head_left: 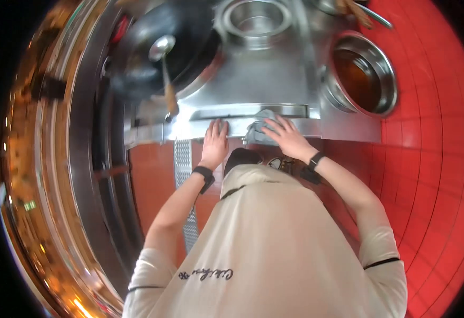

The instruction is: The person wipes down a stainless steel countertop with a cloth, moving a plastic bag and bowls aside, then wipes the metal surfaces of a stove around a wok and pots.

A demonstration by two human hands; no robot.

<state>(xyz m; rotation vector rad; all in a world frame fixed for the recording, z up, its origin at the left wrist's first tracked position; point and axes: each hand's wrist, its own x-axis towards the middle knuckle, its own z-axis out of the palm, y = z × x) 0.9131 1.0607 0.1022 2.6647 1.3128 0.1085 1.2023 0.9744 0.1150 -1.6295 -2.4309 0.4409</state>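
My left hand rests at the front edge of the steel stove counter, fingers stretched out and nothing in them. To its right lies a crumpled grey cloth over that same edge. My right hand has its fingers on the cloth and holds it against the metal. Part of the cloth is hidden under those fingers. A narrow slot runs along the counter just beyond both hands.
A large dark wok stands at the back left, with a wooden-handled ladle lying across it. A round steel pot sits at the back. On the right, a steel pot of brown liquid stands by the red tiles.
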